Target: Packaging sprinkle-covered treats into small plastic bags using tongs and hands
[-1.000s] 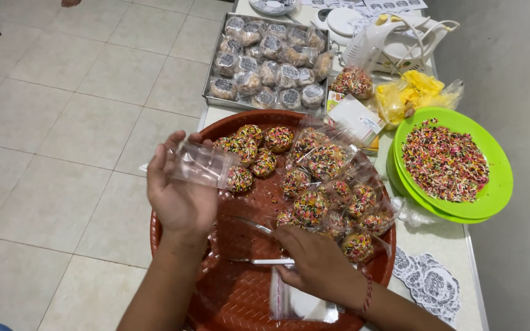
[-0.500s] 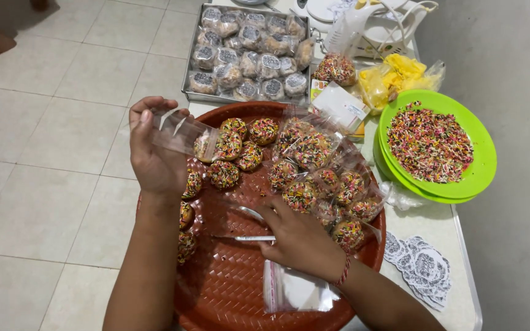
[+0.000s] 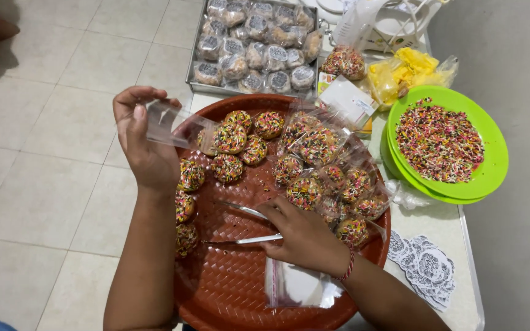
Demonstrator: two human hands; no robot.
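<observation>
Head view: the left hand (image 3: 145, 150) is pinching an empty clear bag (image 3: 176, 125) above the red tray (image 3: 228, 288); the right hand (image 3: 302, 236) is gripping metal tongs (image 3: 246, 225) on it. The limp bag could fold shut, making a sprinkled cookie (image 3: 229, 138) miss.

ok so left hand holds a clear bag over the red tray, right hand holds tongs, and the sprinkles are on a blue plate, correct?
Not quite: the plate with the sprinkles is green, not blue, as the head view shows. The rest holds: the left hand holds a clear bag over the red tray, and the right hand holds tongs.
</observation>
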